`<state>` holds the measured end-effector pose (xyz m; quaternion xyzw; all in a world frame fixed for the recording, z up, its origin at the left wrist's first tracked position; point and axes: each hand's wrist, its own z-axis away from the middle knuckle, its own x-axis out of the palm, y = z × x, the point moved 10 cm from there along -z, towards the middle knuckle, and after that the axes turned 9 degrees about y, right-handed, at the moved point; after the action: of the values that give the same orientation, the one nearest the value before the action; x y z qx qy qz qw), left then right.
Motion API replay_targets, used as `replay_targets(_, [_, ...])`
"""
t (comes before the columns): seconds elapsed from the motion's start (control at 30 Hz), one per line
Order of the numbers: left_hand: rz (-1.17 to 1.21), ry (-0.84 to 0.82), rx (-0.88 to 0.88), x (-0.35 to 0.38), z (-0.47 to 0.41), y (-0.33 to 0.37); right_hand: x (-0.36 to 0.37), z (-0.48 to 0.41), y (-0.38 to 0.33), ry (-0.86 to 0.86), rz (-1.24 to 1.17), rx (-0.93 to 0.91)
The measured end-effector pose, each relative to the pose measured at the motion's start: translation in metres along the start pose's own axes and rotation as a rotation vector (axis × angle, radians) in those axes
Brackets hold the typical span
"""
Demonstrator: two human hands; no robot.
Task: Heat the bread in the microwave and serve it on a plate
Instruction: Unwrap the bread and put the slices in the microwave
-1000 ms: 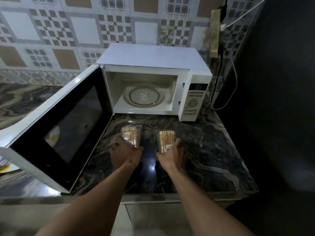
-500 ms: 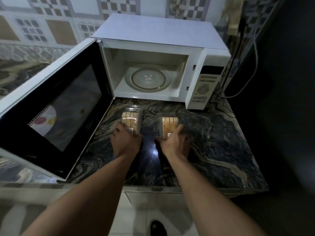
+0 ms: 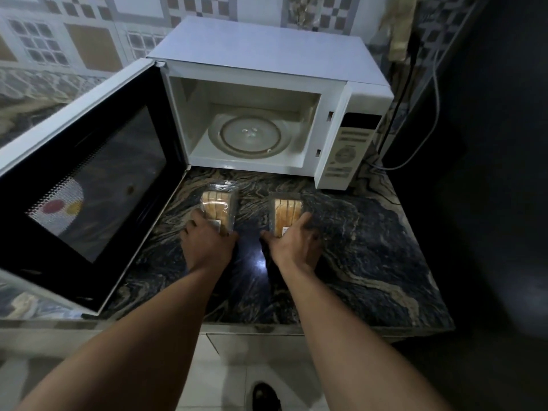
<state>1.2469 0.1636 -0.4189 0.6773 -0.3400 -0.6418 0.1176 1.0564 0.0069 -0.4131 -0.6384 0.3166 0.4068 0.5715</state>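
pickup step: left hand [image 3: 207, 246] grasps the left bread pack [image 3: 218, 204], right hand [image 3: 292, 247] the right bread pack [image 3: 286, 207], both lying mid-table [image 3: 373, 250] before the open microwave [image 3: 267, 69]; next, likely lift them onto its turntable [image 3: 250, 136].

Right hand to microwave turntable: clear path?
Likely yes. The door stands open to the left, the turntable is bare, and only counter lies between it and the right hand, which grips the right bread pack.
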Motion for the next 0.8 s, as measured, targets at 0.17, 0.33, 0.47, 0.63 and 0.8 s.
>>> replay_targets(0.17, [-0.012,-0.014,-0.011,0.000,-0.001,-0.001,0.006,-0.001,0.000,-0.036,-0.008,0.000])
replay_targets(0.33, [-0.034,-0.047,-0.031,-0.009,0.005,0.001,-0.003,-0.001,-0.001,-0.075,-0.012,-0.042])
replay_targets(0.47, [-0.039,-0.002,-0.005,-0.027,0.022,0.006,-0.032,0.005,-0.009,0.027,-0.033,-0.205])
replay_targets(0.63, [-0.100,0.147,0.436,-0.050,0.071,0.046,-0.054,0.019,-0.015,0.081,-0.041,-0.462])
replay_targets(0.8, [0.077,-0.391,0.173,0.003,0.092,0.050,-0.032,0.031,-0.005,-0.198,0.089,-0.593])
